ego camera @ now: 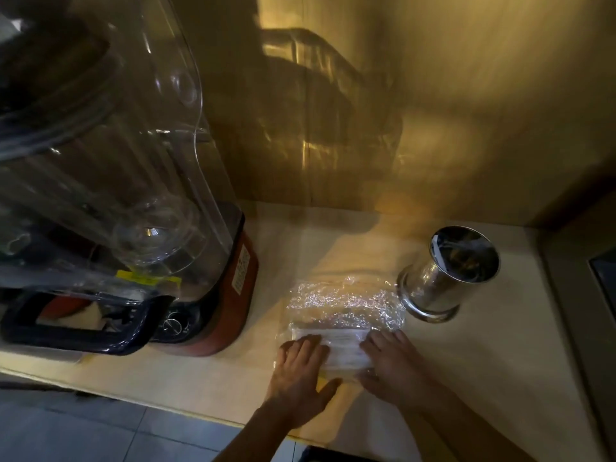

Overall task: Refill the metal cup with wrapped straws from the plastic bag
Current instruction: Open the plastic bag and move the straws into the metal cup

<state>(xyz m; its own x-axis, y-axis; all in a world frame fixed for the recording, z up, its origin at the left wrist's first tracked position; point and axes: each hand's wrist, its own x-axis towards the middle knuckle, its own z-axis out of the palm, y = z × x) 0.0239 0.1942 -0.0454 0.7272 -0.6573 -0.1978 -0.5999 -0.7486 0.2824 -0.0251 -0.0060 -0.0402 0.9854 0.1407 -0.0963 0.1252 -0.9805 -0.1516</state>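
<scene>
The cup (448,273) stands upright on the pale surface (483,361), toward the right and near the back wall (433,95); its mouth is open to the camera and its inside looks dark, with what it holds too dim to tell; its flared foot sits just beside the far right corner of the bag (345,306), and whether they touch I cannot tell; the bag lies flat on the surface in front of the person, clear and crinkled, its far half catching the light; the straws (340,345) lie inside its near half as a pale bundle of white wrappers, running left to right; the left hand (300,371) rests palm down on the bag's near left part, its fingers spread flat and its thumb out toward the right, so that grip is apart and presses rather than clamps; the right hand (393,361) lies on the bag's near right part with its fingers bent over the end of the bundle, but whether it pinches the plastic or only presses on it I cannot tell; to the left a blender (133,211) with a clear cover and a red base stands on the same surface, well apart from the cup.
</scene>
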